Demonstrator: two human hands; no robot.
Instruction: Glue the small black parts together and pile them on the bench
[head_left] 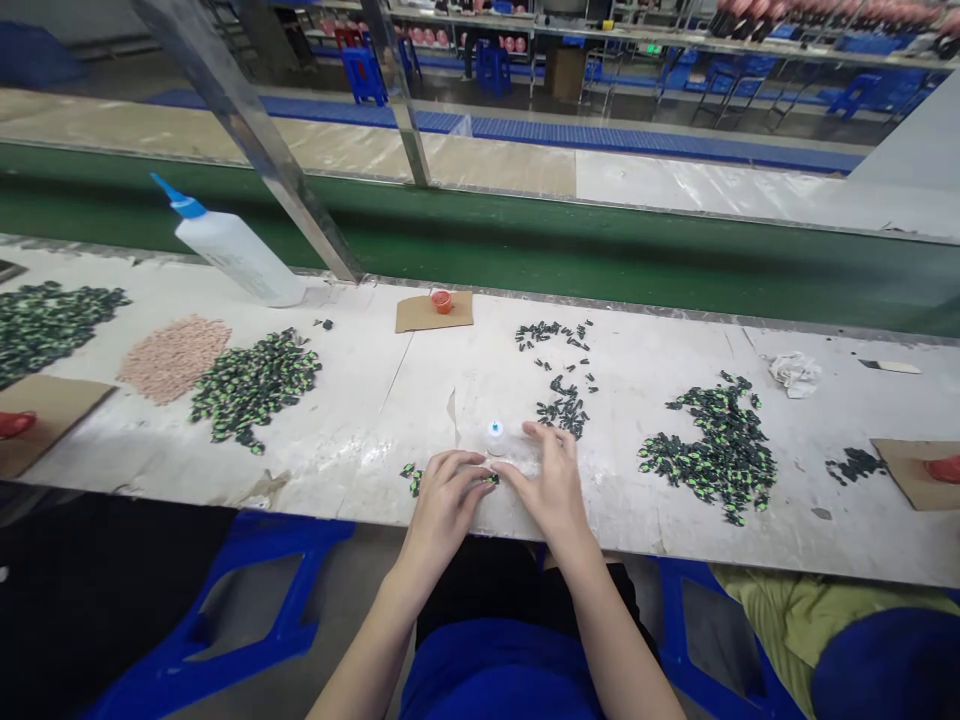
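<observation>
My left hand (448, 492) pinches a small black and green piece (491, 478) near the table's front edge. My right hand (551, 480) is beside it, thumb reaching toward that piece and index finger raised apart; nothing shows in its fingers. Just beyond the fingertips stands a small white bottle (495, 437) with a blue tip. A few black and green pieces (411, 478) lie left of my left hand. Behind my right hand are small black pieces (564, 408), with more scattered farther back (547, 333).
Piles of black-green pieces (259, 385) and pink pieces (174, 358) lie left, beside a large white bottle (238, 258). A red cap (442, 301) sits on cardboard (412, 314). Another black-green pile (712, 450) and crumpled tissue (795, 374) are right. A metal post (262, 150) rises behind.
</observation>
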